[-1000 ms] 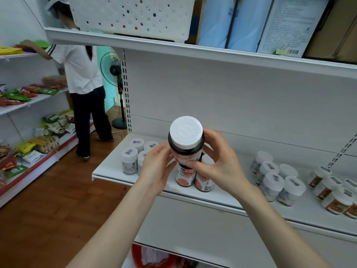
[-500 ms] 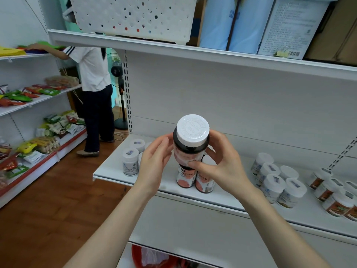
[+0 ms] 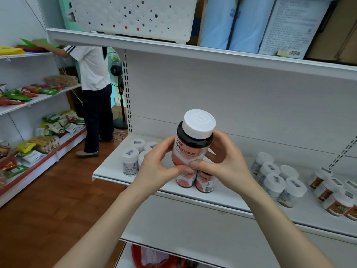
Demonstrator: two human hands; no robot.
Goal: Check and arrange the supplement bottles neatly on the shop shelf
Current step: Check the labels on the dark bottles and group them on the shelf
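You hold the dark, pink-labelled, white-capped plastic bottle (image 3: 193, 146) upright over the white metal shelf (image 3: 113, 168), left hand (image 3: 157, 168) gripping at 9 o'clock, right hand (image 3: 227, 164) at 3 o'clock; matching bottles (image 3: 205, 182) stand at 6 o'clock.

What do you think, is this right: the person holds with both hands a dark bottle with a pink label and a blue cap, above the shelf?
Not quite: the head view shows the cap is white, not blue. The rest stands: left hand and right hand grip the dark bottle with the pink label above the shelf.
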